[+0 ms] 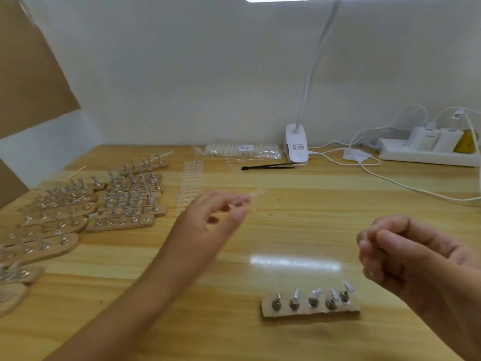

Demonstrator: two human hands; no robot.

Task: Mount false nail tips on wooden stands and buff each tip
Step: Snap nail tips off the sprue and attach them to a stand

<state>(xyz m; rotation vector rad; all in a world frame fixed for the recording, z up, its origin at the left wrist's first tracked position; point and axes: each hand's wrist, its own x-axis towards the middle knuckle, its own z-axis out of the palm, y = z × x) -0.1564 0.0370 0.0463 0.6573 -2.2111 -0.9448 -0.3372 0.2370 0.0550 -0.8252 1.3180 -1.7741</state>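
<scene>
A small wooden stand (311, 311) lies near the table's front, right of centre, with several metal holders, and clear nail tips (316, 293) sit on most of them. My left hand (216, 220) hovers above the table's middle and pinches a blurred translucent strip of nail tips (257, 192) at its fingertips. Raised above and to the right of the stand, my right hand (406, 254) has its fingers curled and its thumb against them; I see nothing in it.
Many wooden stands with holders (86, 207) are piled at the left. Another strip of nail tips (188, 186) lies beside them. At the back are bagged tips (242, 150), a black tool (268, 166), a clip lamp (296, 147), a power strip (426, 152) and cables.
</scene>
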